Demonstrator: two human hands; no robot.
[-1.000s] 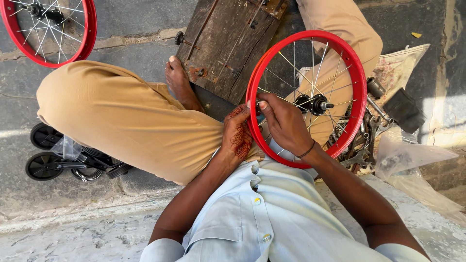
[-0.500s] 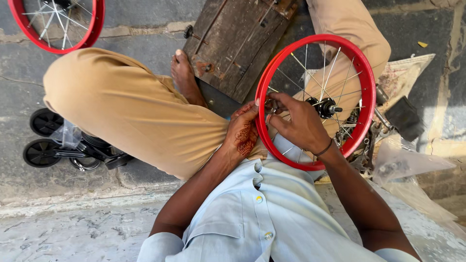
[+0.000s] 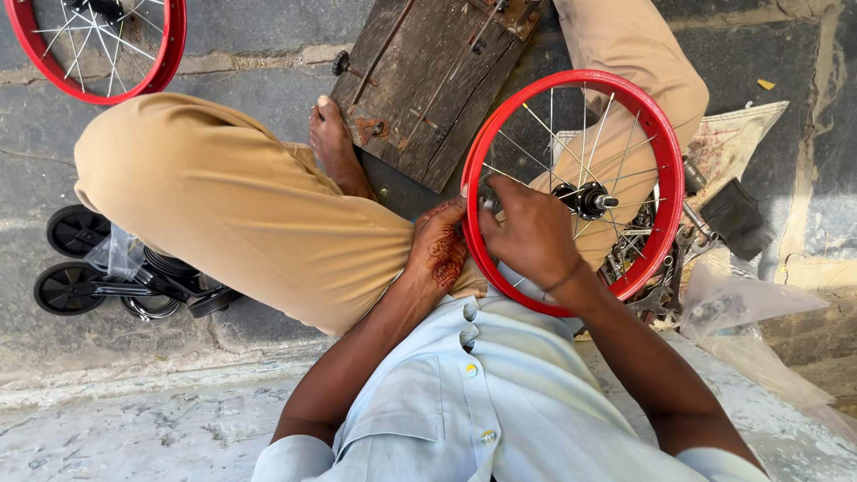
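A small red wheel rim (image 3: 662, 152) with thin metal spokes and a dark hub (image 3: 586, 198) rests against my lap. My left hand (image 3: 439, 248) grips the rim's near-left edge from outside. My right hand (image 3: 527, 230) reaches inside the rim with fingers pinched at a spoke end near that same edge; whether it holds a small tool is hidden. My legs in tan trousers (image 3: 223, 205) are crossed beneath the wheel, and my bare foot (image 3: 332, 143) lies beside a board.
A worn wooden board (image 3: 428, 71) lies ahead. A second red spoked wheel (image 3: 103, 40) sits at the top left. Small black wheels on a frame (image 3: 98, 272) lie at left. Metal parts (image 3: 656, 268), a dark block (image 3: 736, 219), plastic bags (image 3: 741, 303) and paper crowd the right.
The view has shifted slightly right and down. My right hand has slid along the rim's inner edge toward my left hand; the wheel stays in my lap.
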